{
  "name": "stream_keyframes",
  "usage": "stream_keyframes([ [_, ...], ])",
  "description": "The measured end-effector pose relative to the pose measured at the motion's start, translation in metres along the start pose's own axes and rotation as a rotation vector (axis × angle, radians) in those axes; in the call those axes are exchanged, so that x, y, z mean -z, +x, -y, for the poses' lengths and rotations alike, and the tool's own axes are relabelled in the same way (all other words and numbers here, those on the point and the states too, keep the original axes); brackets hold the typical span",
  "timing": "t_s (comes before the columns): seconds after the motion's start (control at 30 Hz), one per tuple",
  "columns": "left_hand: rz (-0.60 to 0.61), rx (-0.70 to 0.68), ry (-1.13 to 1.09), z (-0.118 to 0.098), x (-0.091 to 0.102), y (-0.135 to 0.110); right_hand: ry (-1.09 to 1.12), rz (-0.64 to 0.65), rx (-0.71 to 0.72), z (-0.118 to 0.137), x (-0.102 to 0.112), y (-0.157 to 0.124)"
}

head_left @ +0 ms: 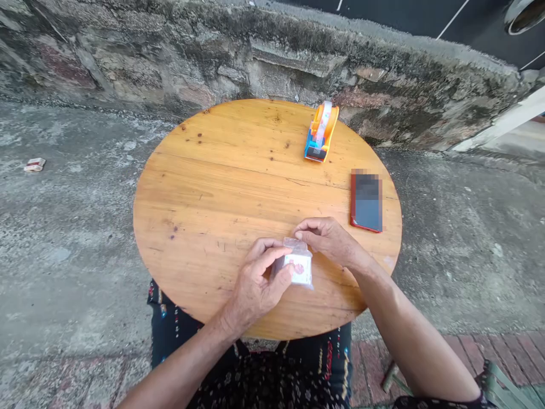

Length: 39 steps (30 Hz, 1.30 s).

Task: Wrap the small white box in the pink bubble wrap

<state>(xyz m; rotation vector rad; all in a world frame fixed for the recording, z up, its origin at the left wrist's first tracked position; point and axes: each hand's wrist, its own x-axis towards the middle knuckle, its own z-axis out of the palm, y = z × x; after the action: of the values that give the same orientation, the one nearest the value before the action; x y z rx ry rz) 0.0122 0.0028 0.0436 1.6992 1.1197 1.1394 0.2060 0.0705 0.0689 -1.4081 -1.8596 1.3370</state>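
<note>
A small white box with reddish print, wrapped in a clear plastic bag (pixel 303 271), lies near the front of the round wooden table (pixel 213 199). My left hand (pixel 264 275) grips it from the left, thumb on the printed face and fingers along the far side. At the bag's upper edge, my right hand (pixel 326 238) has its thumb and forefinger pinched together. Whether a bit of the plastic is between those fingertips is too small to make out.
A yellow and blue tape dispenser (pixel 321 133) with a tape roll stands at the table's far side. A phone in a red case (pixel 367 204) lies at the right. Behind the table runs a rough stone wall (pixel 191 57). A small crumpled pack (pixel 34 165) is on the ground at left.
</note>
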Motion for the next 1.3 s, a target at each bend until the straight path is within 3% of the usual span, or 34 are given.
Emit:
stream_keyframes([
  [0.3,0.017,0.043,-0.017,0.0,0.001,-0.001,-0.099,-0.099,0.21,0.006,-0.003,-0.01],
  [0.5,0.042,0.079,-0.031,0.001,0.002,-0.002,-0.113,-0.007,0.115,0.01,-0.005,-0.016],
  [1.3,0.033,0.088,0.028,-0.002,0.001,0.002,-0.119,-0.065,0.129,0.024,-0.008,-0.033],
])
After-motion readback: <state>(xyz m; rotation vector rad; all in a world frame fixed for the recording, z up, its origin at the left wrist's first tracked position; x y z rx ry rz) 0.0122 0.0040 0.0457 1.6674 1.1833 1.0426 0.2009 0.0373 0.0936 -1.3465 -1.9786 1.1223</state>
